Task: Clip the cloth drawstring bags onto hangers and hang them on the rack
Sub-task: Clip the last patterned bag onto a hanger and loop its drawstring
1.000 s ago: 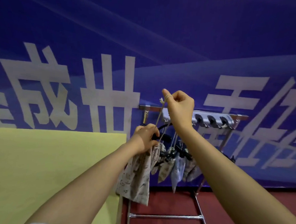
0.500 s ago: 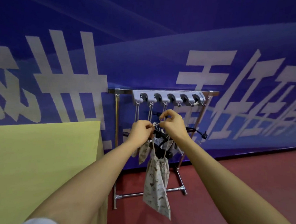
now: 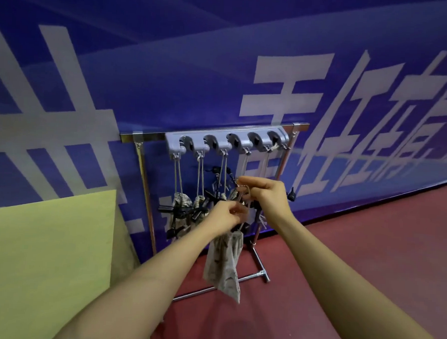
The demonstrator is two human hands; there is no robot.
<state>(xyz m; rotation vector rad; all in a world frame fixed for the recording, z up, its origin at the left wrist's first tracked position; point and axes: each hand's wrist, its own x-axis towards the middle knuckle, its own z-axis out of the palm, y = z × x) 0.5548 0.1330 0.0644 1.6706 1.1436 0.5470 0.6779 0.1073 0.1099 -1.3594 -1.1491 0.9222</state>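
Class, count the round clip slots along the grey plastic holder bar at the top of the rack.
5, in one row along the grey plastic holder bar: far left, second, middle, fourth, far right. None seem hidden.

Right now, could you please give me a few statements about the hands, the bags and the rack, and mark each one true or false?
1. Both hands are raised in front of the rack. True: the left hand and right hand meet near its middle.
2. A patterned cloth bag hangs below the left hand. True.
3. The floor is green. False: it is dark red.
4. The grey hook strip lies on the floor. False: it sits along the rack's top bar.
5. Other bags already hang by cords from the hook strip. True: one bag shows at the left.
6. The wall banner is plain white. False: it is blue with white characters.
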